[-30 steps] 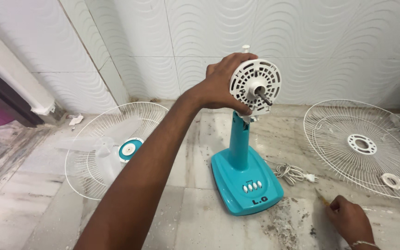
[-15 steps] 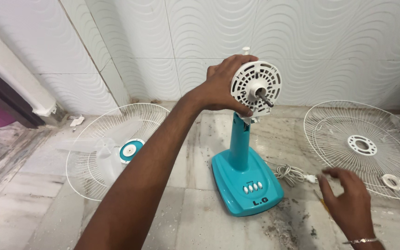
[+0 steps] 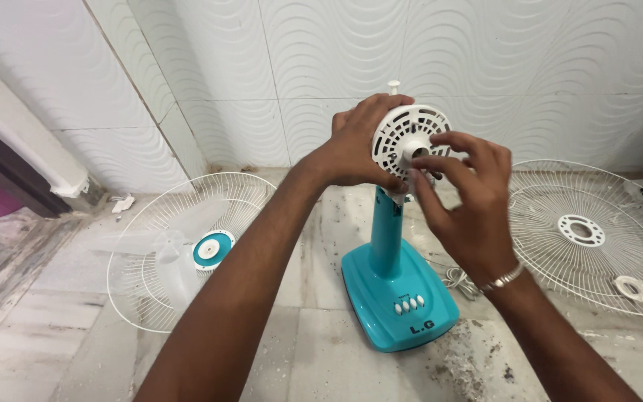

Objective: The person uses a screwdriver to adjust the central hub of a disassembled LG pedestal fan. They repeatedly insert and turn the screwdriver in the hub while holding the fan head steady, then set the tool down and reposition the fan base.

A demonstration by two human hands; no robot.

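A teal pedestal fan base (image 3: 398, 296) stands on the floor with its neck upright. On top sits the white round motor housing (image 3: 402, 134), without blades or grille. My left hand (image 3: 359, 145) grips the housing from behind and the left. My right hand (image 3: 464, 197) is raised in front of it, fingertips pinched at the centre shaft. What the fingertips hold, if anything, is too small to tell.
A white front grille with a teal hub (image 3: 213, 248) lies on the floor at the left, translucent blades beneath it. A white rear grille (image 3: 593, 238) lies at the right. A white power cord (image 3: 455, 279) lies beside the base. Dirt is scattered at the lower right; a tiled wall stands behind.
My right hand rose from the floor at the lower right up to the front of the motor housing. My left hand kept its grip on the housing.
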